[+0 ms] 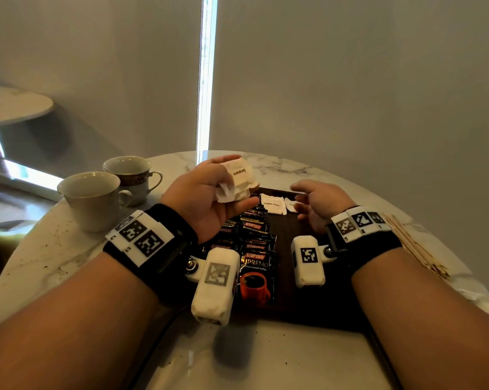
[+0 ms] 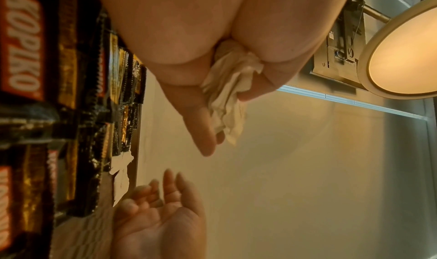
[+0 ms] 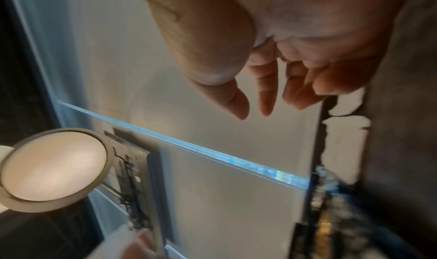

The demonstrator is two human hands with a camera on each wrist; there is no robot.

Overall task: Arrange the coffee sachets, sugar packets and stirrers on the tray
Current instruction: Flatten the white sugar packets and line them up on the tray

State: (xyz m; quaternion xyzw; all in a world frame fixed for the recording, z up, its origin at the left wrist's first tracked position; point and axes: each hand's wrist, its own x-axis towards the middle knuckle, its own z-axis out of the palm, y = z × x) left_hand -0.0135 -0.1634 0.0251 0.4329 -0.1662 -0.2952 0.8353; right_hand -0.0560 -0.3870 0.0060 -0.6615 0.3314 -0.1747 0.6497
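My left hand grips a bunch of white sugar packets above the far left corner of the dark tray; the left wrist view shows the sugar packets squeezed between fingers and thumb. Black coffee sachets lie overlapped in a column on the tray's left half. Two white sugar packets lie at the tray's far end. My right hand hovers just right of them, fingers loosely spread and empty. Wooden stirrers lie on the table right of the tray.
Two empty teacups stand on the marble table to the left of the tray. A second round table is at the far left. A blind-covered window is behind.
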